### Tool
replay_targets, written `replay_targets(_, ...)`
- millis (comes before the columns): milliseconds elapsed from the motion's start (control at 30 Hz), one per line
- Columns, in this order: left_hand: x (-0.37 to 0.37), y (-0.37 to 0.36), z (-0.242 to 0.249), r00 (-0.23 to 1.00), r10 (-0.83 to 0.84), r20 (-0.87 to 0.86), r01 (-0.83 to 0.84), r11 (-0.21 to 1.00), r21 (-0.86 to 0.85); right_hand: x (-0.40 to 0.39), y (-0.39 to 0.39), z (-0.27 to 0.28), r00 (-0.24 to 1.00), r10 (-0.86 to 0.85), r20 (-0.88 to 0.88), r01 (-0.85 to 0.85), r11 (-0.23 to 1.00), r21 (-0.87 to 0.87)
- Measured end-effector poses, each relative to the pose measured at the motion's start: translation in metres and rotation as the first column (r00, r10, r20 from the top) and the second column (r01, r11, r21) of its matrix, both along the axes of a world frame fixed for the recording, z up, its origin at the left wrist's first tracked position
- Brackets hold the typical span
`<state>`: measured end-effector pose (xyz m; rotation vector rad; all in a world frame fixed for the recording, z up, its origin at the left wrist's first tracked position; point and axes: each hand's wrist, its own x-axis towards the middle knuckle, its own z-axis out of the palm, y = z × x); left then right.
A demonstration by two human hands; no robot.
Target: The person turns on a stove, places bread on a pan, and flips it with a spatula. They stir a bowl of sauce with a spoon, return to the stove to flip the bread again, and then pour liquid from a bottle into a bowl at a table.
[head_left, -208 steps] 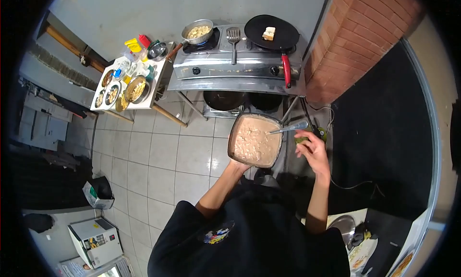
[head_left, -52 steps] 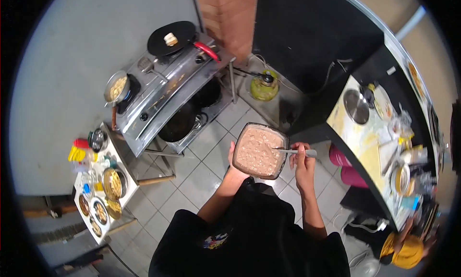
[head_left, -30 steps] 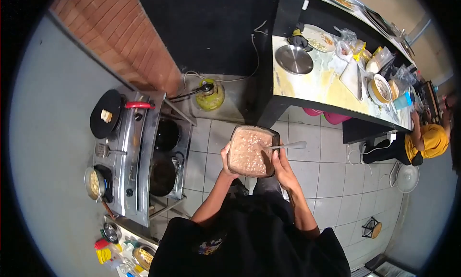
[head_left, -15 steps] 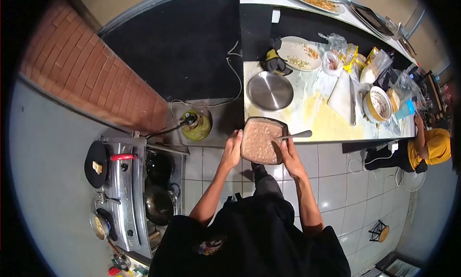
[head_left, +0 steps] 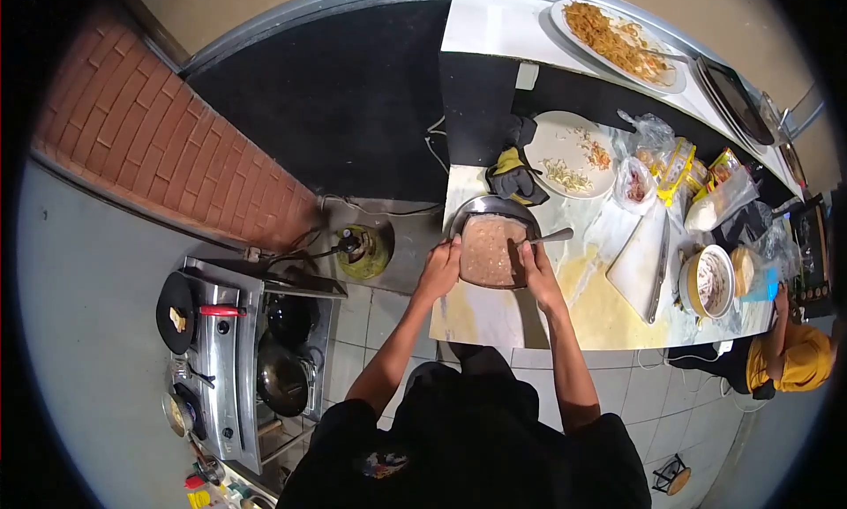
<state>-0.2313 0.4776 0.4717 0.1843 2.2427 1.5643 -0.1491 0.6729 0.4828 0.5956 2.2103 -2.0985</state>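
Between my hands is a dark-rimmed square bowl filled with a pinkish-brown, lumpy sauce. My left hand is closed on the bowl's left side. The right side is gripped by my right hand, its thumb near the spoon. That spoon rests in the sauce with its handle sticking out to the right. In this view the bowl overlaps a round metal tray on the marble counter. Black-and-yellow gloves lie just beyond the tray.
A large plate with chopped vegetables stands behind. To the right are a cutting board, a knife, a round tub and bagged ingredients. A person in yellow is at far right. The stove and a gas cylinder are left.
Both my hands have carried the bowl forward over the counter, so it now covers much of the metal tray. The whole view has shifted, with the counter appearing lower.
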Motion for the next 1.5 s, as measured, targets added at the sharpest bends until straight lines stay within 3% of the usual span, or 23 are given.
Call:
replay_targets(67,-0.008,0.001,-0.018,1.0,-0.006,-0.028,0.006,1.0,-0.014,-0.007,-0.001,-0.002,0.999,-0.021,0.035,0.021,1.0,0.022)
replay_targets(133,-0.015,0.002,-0.027,0.981,-0.017,-0.192,0.001,0.997,-0.083,-0.013,-0.006,-0.004,0.989,-0.124,0.076,0.112,0.983,0.147)
replay_targets(233,-0.015,0.002,-0.018,0.993,-0.04,-0.107,0.031,0.996,-0.083,-0.018,-0.001,-0.015,0.996,-0.048,-0.069,0.058,0.986,0.154)
replay_targets(367,-0.018,0.002,-0.013,0.999,-0.051,-0.008,0.05,0.997,-0.066,-0.017,0.001,-0.02,1.0,-0.021,-0.001,0.021,0.988,0.153)
replay_targets(433,-0.017,0.0,-0.015,0.996,-0.088,-0.002,0.088,0.995,0.048,-0.017,0.0,-0.029,0.967,-0.074,-0.242,0.152,0.934,0.323)
replay_targets(467,-0.015,-0.001,-0.016,0.996,-0.085,0.0,0.085,0.995,0.049,-0.013,0.002,-0.032,0.968,-0.072,-0.24,0.149,0.934,0.324)
replay_targets(533,-0.013,-0.005,-0.016,0.999,0.011,0.032,-0.012,0.999,0.034,-0.005,0.005,-0.023,0.997,-0.042,-0.063,0.065,0.905,0.42)
replay_targets(567,-0.01,-0.007,-0.015,0.999,0.016,0.028,-0.017,0.999,0.035,-0.001,0.005,-0.017,0.997,-0.037,-0.067,0.062,0.906,0.42)
replay_targets(633,-0.001,-0.014,-0.007,0.978,0.204,0.034,-0.206,0.954,0.218,0.008,0.004,0.001,0.996,-0.087,0.032,0.05,0.797,0.602)
replay_targets(667,0.001,-0.02,-0.004,0.977,0.213,0.031,-0.214,0.952,0.219,0.012,0.003,0.015,0.997,-0.078,0.029,0.045,0.797,0.603)
replay_targets(733,0.008,-0.037,0.007,0.967,0.255,0.021,-0.251,0.932,0.261,0.021,-0.002,0.045,0.986,-0.007,0.166,-0.115,0.69,0.714)
replay_targets(767,0.014,-0.045,0.016,0.96,0.276,0.044,-0.278,0.925,0.259,0.025,-0.004,0.053,0.988,0.042,0.146,-0.139,0.635,0.76)
replay_targets(867,0.034,-0.083,0.022,0.95,0.309,0.039,-0.305,0.894,0.329,0.025,-0.026,0.074,0.986,0.163,-0.047,-0.077,0.678,0.731)
replay_targets(933,0.055,-0.108,0.031,0.921,0.389,0.023,-0.368,0.85,0.376,0.022,-0.049,0.081,0.964,0.252,-0.079,-0.111,0.658,0.745)
replay_targets(1033,0.103,-0.147,0.048,0.849,0.528,-0.017,-0.479,0.782,0.399,0.016,-0.093,0.065,0.85,0.483,-0.208,-0.304,0.774,0.555)
replay_targets(1133,0.156,-0.198,0.05,0.778,0.628,-0.009,-0.567,0.707,0.423,0.018,-0.162,0.066,0.694,0.689,-0.212,-0.573,0.705,0.418)
replay_targets(1200,0.194,-0.226,0.049,0.666,0.746,0.024,-0.67,0.584,0.458,0.031,-0.216,0.072,0.556,0.792,-0.252,-0.692,0.609,0.388)
replay_targets(1267,0.238,-0.255,0.048,0.553,0.829,0.085,-0.729,0.433,0.53,0.057,-0.27,0.075,0.455,0.875,-0.164,-0.794,0.482,0.371)
replay_targets(1300,0.263,-0.272,0.035,0.579,0.792,0.192,-0.731,0.4,0.553,0.076,-0.301,0.071,0.372,0.878,-0.302,-0.801,0.468,0.375)
replay_targets(1333,0.287,-0.281,0.036,0.526,0.83,0.187,-0.754,0.352,0.555,0.098,-0.331,0.069,0.286,0.853,-0.436,-0.806,0.46,0.372)
replay_targets(1400,0.327,-0.294,0.038,0.437,0.793,0.425,-0.744,0.052,0.667,0.148,-0.386,0.058,0.117,0.905,-0.41,-0.889,0.279,0.363)
replay_targets(1433,0.347,-0.306,0.03,0.491,0.747,0.448,-0.73,0.072,0.68,0.177,-0.417,0.034,0.075,0.928,-0.364,-0.889,0.228,0.396)
replay_targets(1500,0.385,-0.314,0.03,0.395,0.777,0.49,-0.748,-0.038,0.663,0.222,-0.456,0.002,-0.007,0.951,-0.31,-0.895,0.132,0.426)
